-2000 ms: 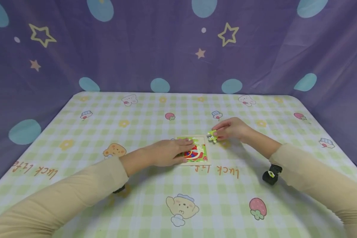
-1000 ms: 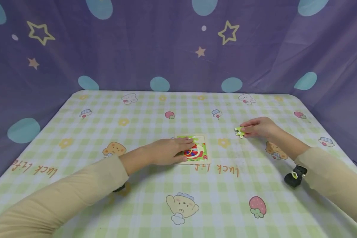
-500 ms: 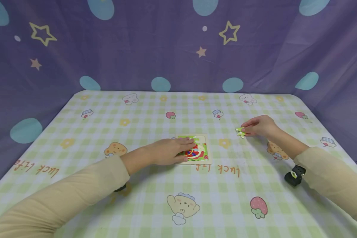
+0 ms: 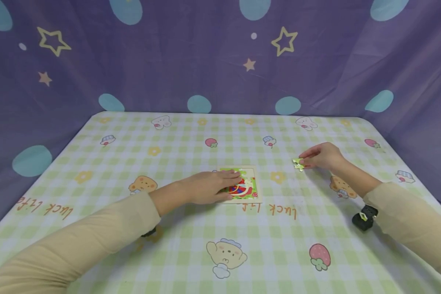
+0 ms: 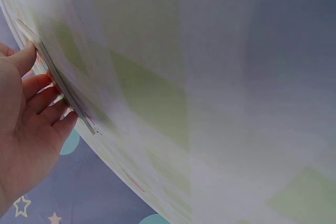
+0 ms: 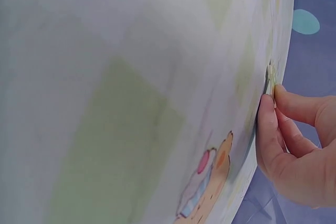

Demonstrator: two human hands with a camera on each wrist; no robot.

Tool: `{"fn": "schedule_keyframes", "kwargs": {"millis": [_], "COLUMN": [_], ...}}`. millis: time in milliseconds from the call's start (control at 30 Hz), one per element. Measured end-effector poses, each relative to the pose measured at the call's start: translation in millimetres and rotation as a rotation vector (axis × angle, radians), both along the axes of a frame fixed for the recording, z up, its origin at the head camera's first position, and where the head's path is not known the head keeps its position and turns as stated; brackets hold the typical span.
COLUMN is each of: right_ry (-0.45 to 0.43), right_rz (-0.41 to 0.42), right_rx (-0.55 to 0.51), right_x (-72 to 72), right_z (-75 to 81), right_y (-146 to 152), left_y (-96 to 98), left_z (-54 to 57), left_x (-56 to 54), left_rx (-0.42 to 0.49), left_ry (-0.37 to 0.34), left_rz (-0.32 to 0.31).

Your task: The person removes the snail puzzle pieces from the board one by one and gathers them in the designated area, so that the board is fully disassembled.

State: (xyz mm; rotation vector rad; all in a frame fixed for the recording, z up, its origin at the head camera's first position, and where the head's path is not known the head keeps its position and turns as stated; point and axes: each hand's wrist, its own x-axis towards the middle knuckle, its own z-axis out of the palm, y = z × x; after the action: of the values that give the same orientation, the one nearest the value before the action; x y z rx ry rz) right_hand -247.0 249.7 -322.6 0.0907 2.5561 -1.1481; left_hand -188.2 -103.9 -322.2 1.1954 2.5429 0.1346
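Observation:
My left hand [image 4: 211, 187] lies with its fingers stretched over the left part of a wooden puzzle board [image 4: 256, 183], resting on it. The board has a light frame and a red, green and blue picture; its left side is hidden under the hand. In the left wrist view the fingertips touch the face of the puzzle board [image 5: 65, 87]. Off to the right, my right hand [image 4: 324, 157] pinches a yellow-green puzzle piece [image 4: 298, 164] between thumb and fingers. The right wrist view shows that puzzle piece [image 6: 271, 80] edge-on, close over the tablecloth.
A green-and-white checked tablecloth [image 4: 272, 249] with printed cartoon figures covers the table. Behind it hangs a purple curtain [image 4: 206, 61] with stars and dots. A black wrist strap [image 4: 365, 217] sits under the right sleeve.
My right hand has moved right, away from the board, carrying the puzzle piece, and has stayed nearly still over the last second. The left hand remains on the board.

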Motion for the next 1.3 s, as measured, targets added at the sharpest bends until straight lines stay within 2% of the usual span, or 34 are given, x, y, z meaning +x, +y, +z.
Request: {"fn": "schedule_keyframes", "kwargs": {"millis": [367,900,1300], "right_ry": [0.031,0.149,0.228], "right_rz": [0.014,0.076,0.097], "right_rx": [0.045,0.163,0.254], "right_x": [3.2,6.1,6.8], "right_z": [0.1,-0.6,-0.9], "right_y": [2.5,2.5,1.1], "left_y": [-0.1,-1.5,-0.5], "left_z": [-0.5,-0.9,1.5], "left_x": [0.6,2.1,0.2], "left_rx": [0.001,0.030,0.008], "left_ry": [-0.007,-0.004,-0.005], "left_rz": [0.006,-0.003,0.008]}}
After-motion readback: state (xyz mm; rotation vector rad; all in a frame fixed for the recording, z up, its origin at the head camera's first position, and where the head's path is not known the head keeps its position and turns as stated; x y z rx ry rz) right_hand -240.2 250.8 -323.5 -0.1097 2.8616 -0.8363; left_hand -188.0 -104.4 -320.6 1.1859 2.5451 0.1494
